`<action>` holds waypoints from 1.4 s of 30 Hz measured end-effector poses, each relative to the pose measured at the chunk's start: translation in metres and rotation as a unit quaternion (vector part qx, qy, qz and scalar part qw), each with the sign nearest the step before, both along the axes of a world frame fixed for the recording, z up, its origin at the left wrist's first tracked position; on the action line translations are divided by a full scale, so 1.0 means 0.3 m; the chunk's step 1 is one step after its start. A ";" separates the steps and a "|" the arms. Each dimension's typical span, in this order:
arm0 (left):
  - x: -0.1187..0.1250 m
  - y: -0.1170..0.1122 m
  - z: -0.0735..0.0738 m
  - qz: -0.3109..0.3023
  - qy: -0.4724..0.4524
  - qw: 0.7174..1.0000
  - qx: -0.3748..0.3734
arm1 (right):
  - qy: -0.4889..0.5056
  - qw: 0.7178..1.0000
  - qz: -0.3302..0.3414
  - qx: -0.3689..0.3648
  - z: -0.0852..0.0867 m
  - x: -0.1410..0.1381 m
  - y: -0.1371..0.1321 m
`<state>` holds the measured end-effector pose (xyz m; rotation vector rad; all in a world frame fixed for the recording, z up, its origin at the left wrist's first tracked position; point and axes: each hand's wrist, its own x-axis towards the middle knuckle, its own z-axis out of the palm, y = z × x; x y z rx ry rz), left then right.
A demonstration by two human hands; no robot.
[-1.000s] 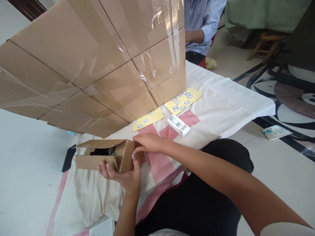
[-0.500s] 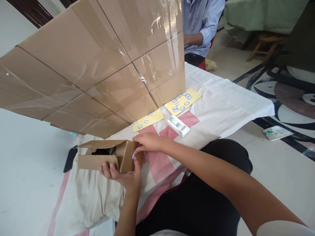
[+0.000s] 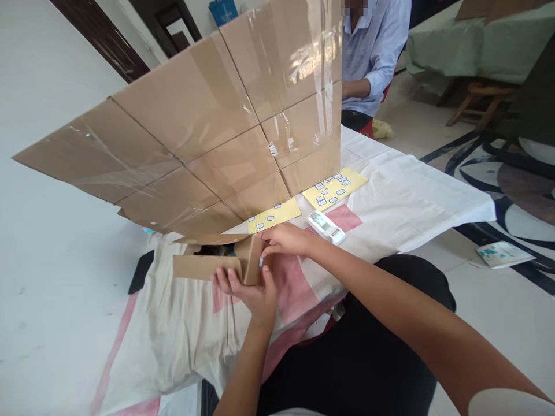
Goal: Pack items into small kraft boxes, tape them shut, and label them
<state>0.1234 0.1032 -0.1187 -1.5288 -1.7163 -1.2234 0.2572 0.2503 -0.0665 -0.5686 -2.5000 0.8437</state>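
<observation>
A small cardboard box (image 3: 206, 267) with its top flaps parted is tilted over the near side of the table; dark contents show dimly through the gap. My left hand (image 3: 251, 292) grips its near right corner, fingers on the long side and thumb on the end panel. At that same end, my right hand (image 3: 284, 240) has its fingers bent against the far edge of the panel. Between the two hands a small white piece with a bluish edge (image 3: 261, 261) lies against the panel, close to my right fingertips.
A tall taped cardboard screen (image 3: 225, 144) stands across the table. By its foot lie two yellow cards (image 3: 333, 190) with small white pieces. A white device (image 3: 326, 227) sits nearby, a black phone-like slab (image 3: 141, 271) at the left edge. A person (image 3: 375, 58) sits beyond.
The camera view has shifted, so the whole scene appears farther right. The box and both hands keep nearly the same hold, with the white piece still at the end panel.
</observation>
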 end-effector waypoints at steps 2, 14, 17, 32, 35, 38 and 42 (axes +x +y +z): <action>0.034 0.010 0.005 -0.029 -0.018 0.999 -0.006 | -0.024 1.000 -0.019 -0.006 0.025 0.037 0.009; 0.154 -0.007 -0.012 -0.180 -0.018 0.981 -0.065 | 0.107 0.991 -0.072 -0.024 0.062 0.126 0.013; 0.138 -0.035 -0.012 -0.191 -0.020 0.979 -0.072 | 0.147 0.987 -0.056 -0.002 0.073 0.118 -0.002; -0.240 -0.098 0.129 0.070 0.057 0.989 -0.120 | 0.156 0.986 -0.029 0.056 0.141 0.089 -0.046; -0.227 -0.102 0.123 0.073 0.044 0.988 -0.131 | 0.160 0.984 -0.026 0.073 0.137 0.087 -0.051; -0.219 -0.104 0.119 0.075 0.039 0.987 -0.133 | 0.159 0.982 -0.019 0.103 0.126 0.087 -0.054; -0.236 -0.113 0.123 0.072 0.061 0.987 -0.132 | 0.141 0.982 -0.025 0.127 0.110 0.087 -0.054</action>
